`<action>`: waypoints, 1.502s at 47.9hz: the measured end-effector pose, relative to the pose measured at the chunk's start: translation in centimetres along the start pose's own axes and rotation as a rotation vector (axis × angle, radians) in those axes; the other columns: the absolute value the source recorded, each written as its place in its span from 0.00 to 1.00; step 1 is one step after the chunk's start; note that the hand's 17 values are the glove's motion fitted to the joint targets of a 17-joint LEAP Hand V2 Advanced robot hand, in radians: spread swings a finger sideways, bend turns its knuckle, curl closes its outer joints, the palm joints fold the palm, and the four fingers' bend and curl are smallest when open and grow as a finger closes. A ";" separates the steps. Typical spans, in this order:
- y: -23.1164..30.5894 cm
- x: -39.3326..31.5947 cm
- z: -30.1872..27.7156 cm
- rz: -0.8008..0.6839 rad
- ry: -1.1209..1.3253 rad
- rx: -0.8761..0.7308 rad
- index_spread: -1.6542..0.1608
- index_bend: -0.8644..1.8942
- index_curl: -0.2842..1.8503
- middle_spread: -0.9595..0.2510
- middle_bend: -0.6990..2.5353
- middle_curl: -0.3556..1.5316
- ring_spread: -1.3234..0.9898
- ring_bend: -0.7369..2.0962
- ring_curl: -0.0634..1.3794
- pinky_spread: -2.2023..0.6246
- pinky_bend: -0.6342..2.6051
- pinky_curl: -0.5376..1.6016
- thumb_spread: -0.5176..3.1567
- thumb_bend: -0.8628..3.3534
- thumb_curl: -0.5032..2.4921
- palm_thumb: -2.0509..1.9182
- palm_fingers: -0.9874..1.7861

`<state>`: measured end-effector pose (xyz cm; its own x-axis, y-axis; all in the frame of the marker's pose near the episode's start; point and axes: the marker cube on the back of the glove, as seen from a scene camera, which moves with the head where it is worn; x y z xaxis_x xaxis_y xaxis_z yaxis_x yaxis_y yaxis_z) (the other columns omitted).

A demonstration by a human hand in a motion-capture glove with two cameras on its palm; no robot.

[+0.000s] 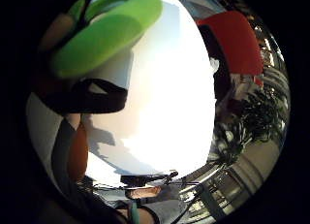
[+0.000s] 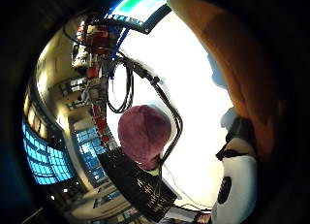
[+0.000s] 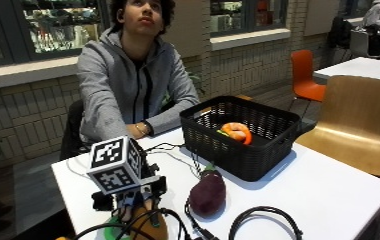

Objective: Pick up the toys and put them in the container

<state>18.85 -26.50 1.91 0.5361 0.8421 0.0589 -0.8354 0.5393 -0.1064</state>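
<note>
The gloved right hand (image 3: 140, 210) sits low at the near edge of the white desk (image 3: 323, 195), fingers curled around a green-and-orange plush toy (image 1: 104, 35). A purple eggplant toy (image 3: 208, 192) lies on the desk just beside it. The black basket (image 3: 243, 145) stands behind the eggplant, an orange toy (image 3: 236, 132) inside it.

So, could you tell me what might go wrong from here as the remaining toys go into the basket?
The green toy lies under the gloved right hand near the table's front edge, so it could get nudged off. Black cables run beside the purple eggplant toy and might snag on the way to the black basket.
</note>
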 end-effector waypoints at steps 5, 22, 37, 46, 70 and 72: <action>0.5 0.4 -0.2 -0.060 0.060 0.086 0.74 0.30 0.12 0.86 0.36 0.34 0.48 0.72 0.50 0.67 0.71 0.47 0.49 0.30 0.36 0.70 0.40; 5.3 0.3 -4.8 -0.316 0.052 0.161 0.72 0.36 0.15 0.78 0.42 0.41 0.42 0.79 0.55 0.66 0.71 0.48 0.38 0.30 0.45 0.72 0.43; 20.6 -11.3 -9.6 -0.847 0.095 0.252 0.72 0.36 0.17 0.76 0.42 0.45 0.40 0.80 0.55 0.66 0.71 0.48 0.32 0.30 0.51 0.71 0.41; 27.2 -18.6 -7.6 -1.088 0.158 0.226 0.72 0.35 0.18 0.76 0.42 0.46 0.40 0.80 0.55 0.66 0.72 0.48 0.29 0.30 0.54 0.70 0.40; 30.8 -25.3 -1.7 -1.247 0.463 0.046 0.73 0.35 0.20 0.81 0.33 0.44 0.47 0.68 0.47 0.68 0.76 0.49 0.34 0.28 0.57 0.63 0.27; 30.1 -24.4 -2.2 -1.352 0.542 0.089 0.73 0.36 0.21 0.81 0.32 0.43 0.48 0.60 0.44 0.70 0.75 0.48 0.37 0.26 0.53 0.58 0.22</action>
<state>-19.12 -30.82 -4.96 0.8647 -0.3921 -0.3140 0.3383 0.9166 -0.2130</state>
